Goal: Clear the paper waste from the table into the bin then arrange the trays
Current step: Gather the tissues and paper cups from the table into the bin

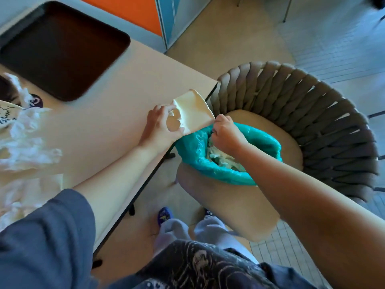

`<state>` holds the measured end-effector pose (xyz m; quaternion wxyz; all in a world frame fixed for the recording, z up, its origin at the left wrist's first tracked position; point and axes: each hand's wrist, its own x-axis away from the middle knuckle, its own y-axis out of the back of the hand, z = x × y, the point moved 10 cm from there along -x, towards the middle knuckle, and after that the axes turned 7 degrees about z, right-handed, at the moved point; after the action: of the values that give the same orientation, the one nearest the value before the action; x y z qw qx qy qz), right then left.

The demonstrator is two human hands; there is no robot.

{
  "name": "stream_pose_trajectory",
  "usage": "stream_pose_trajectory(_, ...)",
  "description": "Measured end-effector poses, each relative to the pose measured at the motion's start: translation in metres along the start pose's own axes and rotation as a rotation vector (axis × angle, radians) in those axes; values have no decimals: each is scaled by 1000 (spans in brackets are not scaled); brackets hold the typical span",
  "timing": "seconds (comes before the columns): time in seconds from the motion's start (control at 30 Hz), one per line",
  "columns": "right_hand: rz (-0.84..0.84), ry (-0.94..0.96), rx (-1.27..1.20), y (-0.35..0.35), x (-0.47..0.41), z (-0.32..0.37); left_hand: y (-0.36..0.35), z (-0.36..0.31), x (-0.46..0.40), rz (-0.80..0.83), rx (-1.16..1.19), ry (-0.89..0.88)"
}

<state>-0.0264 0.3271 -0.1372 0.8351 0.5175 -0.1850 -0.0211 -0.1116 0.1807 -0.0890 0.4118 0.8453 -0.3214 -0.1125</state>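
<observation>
From where I watch, the table takes up the left half of the view, and its right-hand edge matters most: the bin, lined with a teal bag, sits on the seat of a woven chair pulled in just beside that edge, so I judge waste can go straight off the tabletop and drop in. One dark brown tray lies flat near the table's far-left corner, bare inside (arranging the trays looks like a later step). A second dark shape at the left edge may be another tray; I cannot tell.

The paper waste is white, crumpled and tissue-like, heaped along the table's left edge, well apart from the bin, so I judge plenty of clearing remains. More of the same pale paper already lies inside the bag.

At the table's right edge the left hand grips a cream, folded paper piece, fingers curled round its lower end, tilting it up over the bin's rim, probably to tip it in. The right hand is curled at the near rim of the bag, seemingly pinching the liner to keep the mouth open (whether it holds liner or paper, I cannot tell).
</observation>
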Motion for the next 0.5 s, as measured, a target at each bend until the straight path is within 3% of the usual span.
stream_pose_trajectory(0.23,67,-157,57,-10,19,-92,-75,-53,-16,223,-128,-199)
stream_pose_trajectory(0.5,139,-238,-59,-29,42,-135,-153,-58,-22,462,-315,-299)
